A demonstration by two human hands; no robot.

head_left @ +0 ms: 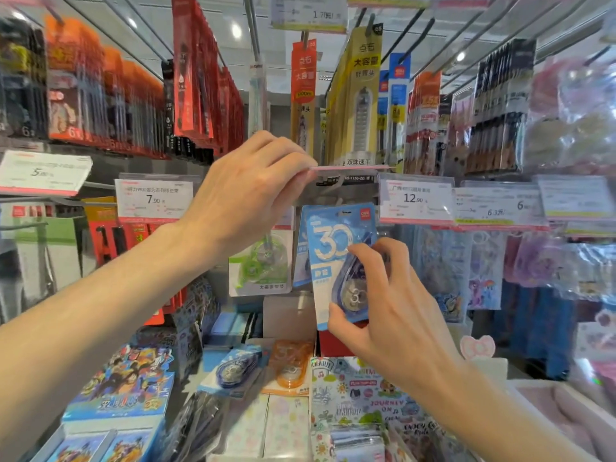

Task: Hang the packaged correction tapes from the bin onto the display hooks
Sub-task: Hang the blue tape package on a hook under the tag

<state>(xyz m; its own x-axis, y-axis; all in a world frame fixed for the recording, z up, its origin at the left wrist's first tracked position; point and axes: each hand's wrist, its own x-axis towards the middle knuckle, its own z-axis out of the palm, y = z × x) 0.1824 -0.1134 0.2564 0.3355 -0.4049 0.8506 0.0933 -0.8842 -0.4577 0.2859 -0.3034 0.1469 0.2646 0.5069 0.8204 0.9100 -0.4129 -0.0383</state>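
My right hand (386, 308) pinches a blue packaged correction tape (333, 255) marked "30" by its lower right side and holds it up at the display hook (333, 186). Its hang hole sits just under the hook's tip. My left hand (253, 188) grips the pink-edged price tag flap (350, 168) at the hook's end and holds it lifted to horizontal. Another blue pack hangs behind the one I hold. Below lie one more blue pack (233, 371) and an orange pack (290, 365) on stacked goods.
A green correction tape pack (260, 265) hangs on the hook to the left. Price tags (416, 201) line the rail at hand height. Pen refill packs hang above. Sticker sheets and notebooks (360, 391) fill the shelf below. A white bin edge (546, 405) shows at lower right.
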